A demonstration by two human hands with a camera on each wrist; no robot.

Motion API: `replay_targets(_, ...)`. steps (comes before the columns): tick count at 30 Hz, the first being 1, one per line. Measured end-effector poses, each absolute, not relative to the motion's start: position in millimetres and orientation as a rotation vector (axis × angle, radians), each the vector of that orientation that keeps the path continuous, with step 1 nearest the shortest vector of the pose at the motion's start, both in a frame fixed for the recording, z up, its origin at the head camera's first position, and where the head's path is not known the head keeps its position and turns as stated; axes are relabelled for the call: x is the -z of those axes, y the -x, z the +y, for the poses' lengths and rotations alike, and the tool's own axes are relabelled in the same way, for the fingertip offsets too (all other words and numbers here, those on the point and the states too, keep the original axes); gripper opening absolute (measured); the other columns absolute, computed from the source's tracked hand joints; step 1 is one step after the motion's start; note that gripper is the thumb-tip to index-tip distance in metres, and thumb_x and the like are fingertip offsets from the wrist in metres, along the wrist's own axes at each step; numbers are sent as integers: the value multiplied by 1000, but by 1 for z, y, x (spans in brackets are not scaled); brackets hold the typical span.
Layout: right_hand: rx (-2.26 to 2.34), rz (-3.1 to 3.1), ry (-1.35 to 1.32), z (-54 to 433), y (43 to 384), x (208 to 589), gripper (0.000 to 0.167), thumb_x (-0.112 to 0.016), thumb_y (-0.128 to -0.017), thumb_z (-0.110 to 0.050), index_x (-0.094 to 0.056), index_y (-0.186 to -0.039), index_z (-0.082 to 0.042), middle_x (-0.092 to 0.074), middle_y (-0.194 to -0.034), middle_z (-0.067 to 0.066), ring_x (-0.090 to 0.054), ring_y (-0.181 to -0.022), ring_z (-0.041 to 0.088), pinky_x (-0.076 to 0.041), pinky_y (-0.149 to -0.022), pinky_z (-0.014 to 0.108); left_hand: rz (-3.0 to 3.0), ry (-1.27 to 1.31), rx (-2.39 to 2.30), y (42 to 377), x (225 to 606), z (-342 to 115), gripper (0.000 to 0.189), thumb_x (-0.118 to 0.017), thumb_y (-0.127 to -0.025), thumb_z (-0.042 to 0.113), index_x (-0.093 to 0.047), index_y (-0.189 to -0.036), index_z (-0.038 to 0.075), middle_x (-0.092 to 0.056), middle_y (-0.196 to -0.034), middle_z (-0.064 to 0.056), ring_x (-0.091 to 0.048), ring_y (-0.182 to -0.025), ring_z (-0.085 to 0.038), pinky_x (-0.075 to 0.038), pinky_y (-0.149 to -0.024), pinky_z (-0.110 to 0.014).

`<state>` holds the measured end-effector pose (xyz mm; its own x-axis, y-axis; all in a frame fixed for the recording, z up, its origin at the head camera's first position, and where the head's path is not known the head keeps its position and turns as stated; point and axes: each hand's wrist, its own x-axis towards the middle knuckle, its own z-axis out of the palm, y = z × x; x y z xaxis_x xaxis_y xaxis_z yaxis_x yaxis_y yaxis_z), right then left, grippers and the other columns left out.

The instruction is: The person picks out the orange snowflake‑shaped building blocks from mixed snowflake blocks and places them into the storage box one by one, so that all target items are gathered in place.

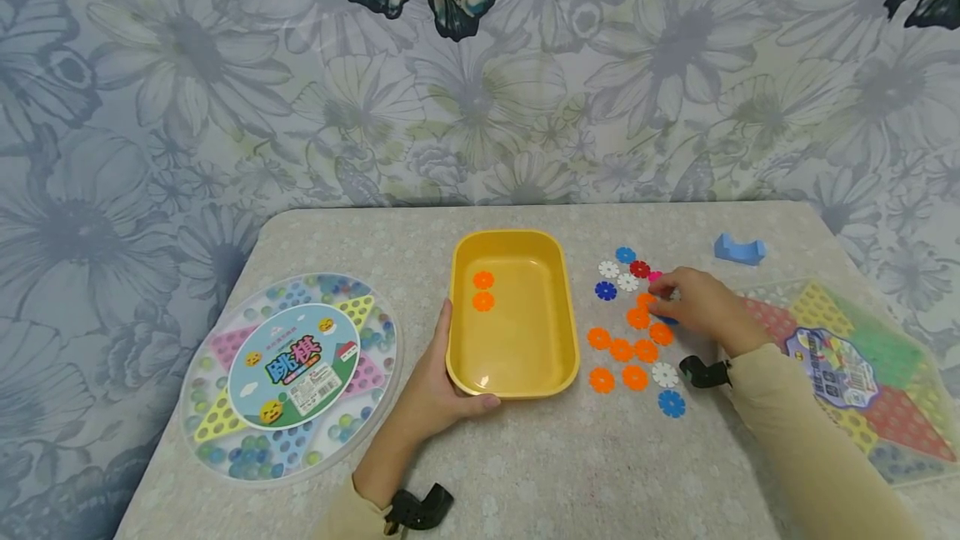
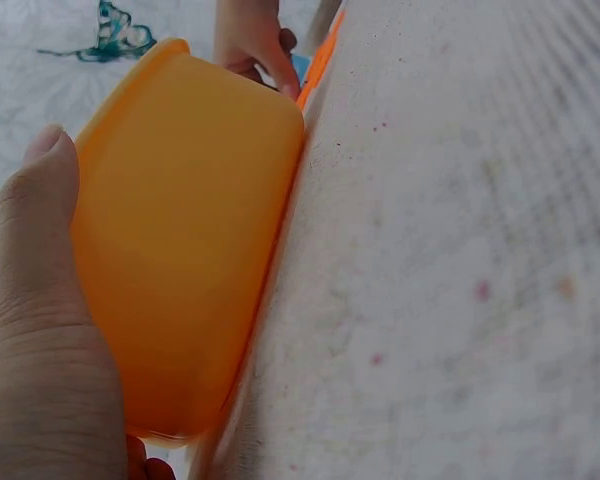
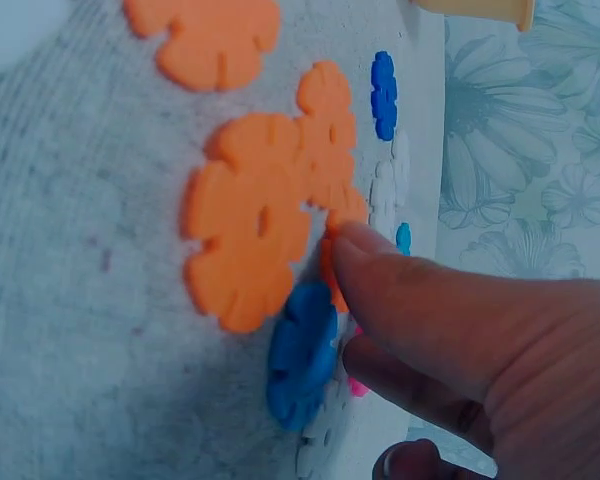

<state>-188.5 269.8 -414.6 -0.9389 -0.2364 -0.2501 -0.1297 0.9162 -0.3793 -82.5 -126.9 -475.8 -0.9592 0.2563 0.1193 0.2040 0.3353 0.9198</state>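
A yellow plastic tray (image 1: 513,357) sits mid-table, with two orange snowflake discs (image 1: 483,280) lying inside it. My left hand (image 1: 442,377) grips the tray at its near left corner, its fingers along the left wall and thumb at the front. The tray's outer wall (image 2: 180,240) fills much of the left wrist view. To the right lie several loose orange, white, blue, red and pink discs. Among them, my right hand (image 1: 697,307) pinches an orange disc (image 3: 345,208) between thumb and index finger; the thumb partly hides it. Close by lies a blue disc (image 3: 302,355).
Left of the tray lies a round, clear-lidded Chinese checkers box (image 1: 300,365) with marbles inside. A clear, star-patterned game board case (image 1: 892,348) lies under the right forearm. Behind it stands a small light-blue block (image 1: 740,250). A patterned wall backs the table.
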Motion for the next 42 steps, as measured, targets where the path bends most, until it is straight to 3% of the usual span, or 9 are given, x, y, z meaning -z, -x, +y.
replay_targets(13, 599, 2764, 249, 274, 187, 422, 34, -76, -87, -24, -70, -114, -5, -67, -110, 15, -58, -101, 32, -47, -95, 57, 2526, -467, -1733, 83, 476, -127, 141, -94, -64, 33, 8, -160, 26, -10, -168, 4, -22, -152, -17, -21, -121, -48)
replay_targets(17, 640, 2778, 264, 275, 186, 423, 31, -77, -86, -22, -67, -110, -7, -67, -106, 13, -58, -97, 29, -48, -91, 53, 2525, -467, -1735, 83, 476, -127, 141, -94, -64, 34, 8, -160, 28, -10, -168, 5, -22, -152, -16, -21, -121, -43)
replay_targets(22, 684, 2788, 278, 274, 185, 423, 29, -79, -84, -22, -64, -106, -10, -66, -100, 9, -55, -85, 23, -46, -78, 38, 2515, -454, -1740, 83, 477, -128, 141, -94, -64, 34, 9, -160, 31, -10, -168, 8, -22, -152, -12, -20, -122, -39)
replay_targets(25, 702, 2788, 269, 274, 185, 423, 30, -80, -84, -22, -63, -106, -10, -66, -98, 7, -55, -84, 22, -45, -77, 36, 2515, -459, -1744, 83, 478, -127, 141, -94, -64, 33, 9, -160, 29, -10, -168, 8, -23, -152, -13, -21, -122, -37)
replay_targets(33, 733, 2775, 224, 275, 186, 424, 39, -80, -83, -28, -67, -114, -7, -66, -96, 6, -58, -89, 23, -47, -79, 37, 2513, -475, -1754, 83, 476, -127, 140, -94, -64, 33, 8, -160, 29, -12, -168, 4, -26, -151, -18, -24, -121, -48)
replay_targets(42, 711, 2749, 191, 274, 185, 421, 45, -80, -82, -30, -70, -121, -10, -68, -94, 4, -56, -85, 21, -43, -69, 28, 2512, -468, -1752, 82, 476, -127, 140, -94, -64, 34, 8, -160, 28, -13, -168, 5, -27, -151, -18, -24, -121, -49)
